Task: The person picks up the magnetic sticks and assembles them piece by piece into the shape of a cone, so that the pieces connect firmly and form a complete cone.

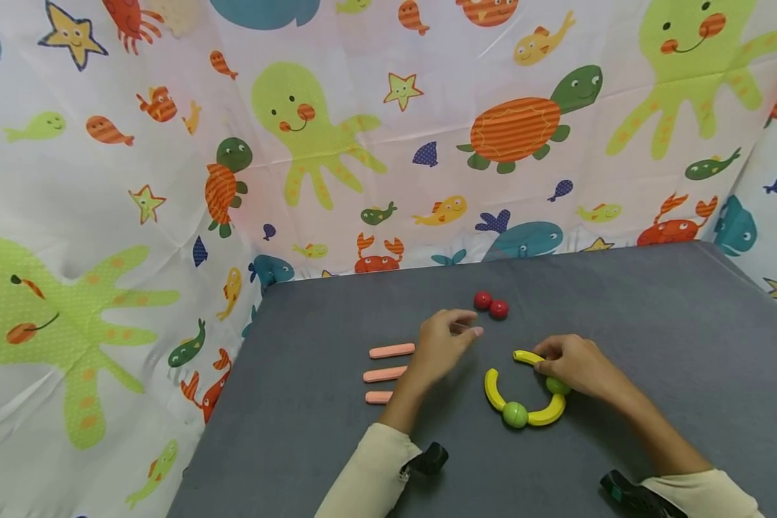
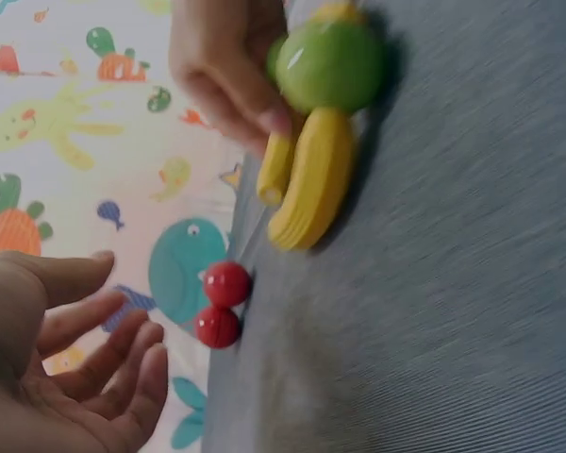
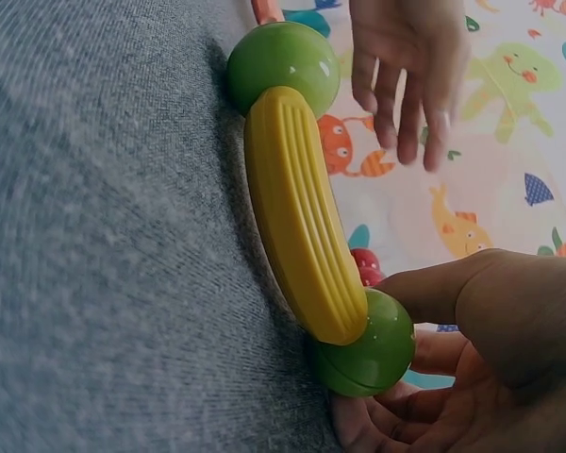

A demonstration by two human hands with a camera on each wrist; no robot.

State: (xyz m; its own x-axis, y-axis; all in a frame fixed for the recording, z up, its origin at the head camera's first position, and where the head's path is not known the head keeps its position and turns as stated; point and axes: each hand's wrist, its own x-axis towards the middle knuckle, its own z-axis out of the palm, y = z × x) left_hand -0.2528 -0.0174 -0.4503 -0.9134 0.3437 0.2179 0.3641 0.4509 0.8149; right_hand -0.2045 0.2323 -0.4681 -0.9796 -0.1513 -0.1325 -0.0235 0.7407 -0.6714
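My right hand [image 1: 576,365] pinches a curved yellow toy stick [image 1: 526,357] between thumb and fingers, right at a green ball [image 1: 558,386]. Two more yellow curved sticks, one on the left [image 1: 493,389] and one at the lower right [image 1: 547,413], join a second green ball [image 1: 515,414] in an open ring shape on the table. A gap shows between the held stick and the left one. Over the table, left of the ring, my left hand [image 1: 443,342] holds nothing, its fingers relaxed. Two red balls [image 2: 223,302] lie just beyond its fingertips.
Several straight salmon-pink sticks, such as the top one [image 1: 391,350], lie in a column left of the left forearm, which partly covers them. A patterned cloth [image 1: 337,144] with sea animals hangs behind and beside the grey table [image 1: 298,432].
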